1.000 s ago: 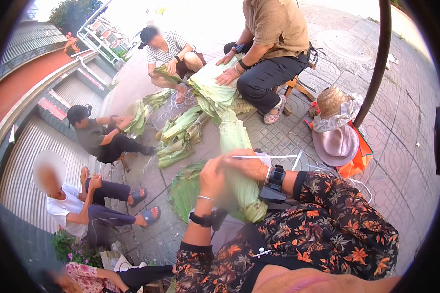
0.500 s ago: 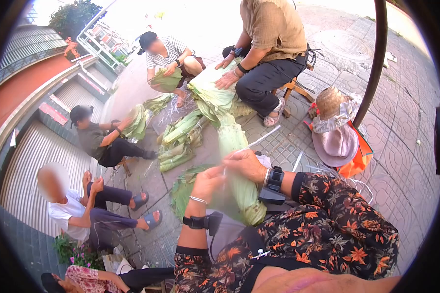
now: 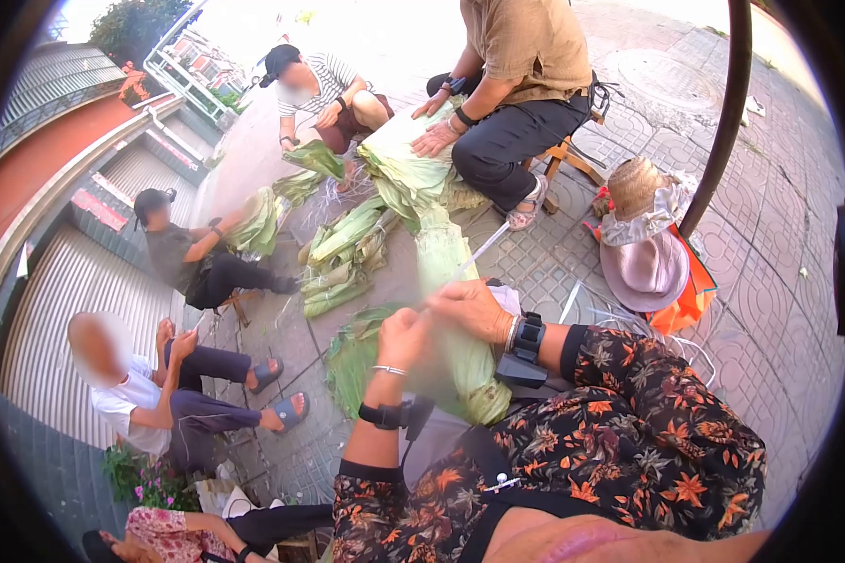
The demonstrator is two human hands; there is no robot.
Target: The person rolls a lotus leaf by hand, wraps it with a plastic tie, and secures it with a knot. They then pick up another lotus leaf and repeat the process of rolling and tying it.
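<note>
My left hand (image 3: pixel 404 338) is closed in a pinch close beside my right hand (image 3: pixel 474 310), above the green leaves. A thin white strip (image 3: pixel 483 246) runs up and right from my right hand, whose fingers are closed on it. What my left fingertips hold is too small and blurred to name. Beneath my hands a long bundle of pale green leaves (image 3: pixel 474 371) reaches from near my lap toward the large leaf pile (image 3: pixel 404 159). Darker green leaves (image 3: pixel 352 361) lie on the paving to the left of my hands.
Several people sit or crouch around, one in a tan shirt (image 3: pixel 530 47) pressing on the leaf pile. Tied leaf bundles (image 3: pixel 347 249) lie on the ground. Hats (image 3: pixel 645 270) and an orange bag (image 3: pixel 687 305) are at right, near a dark pole (image 3: pixel 730 122).
My left hand has risen slightly and its fingers have curled in more. The white strip is tilted more steeply. The crouching person in stripes has lowered a leaf toward the ground.
</note>
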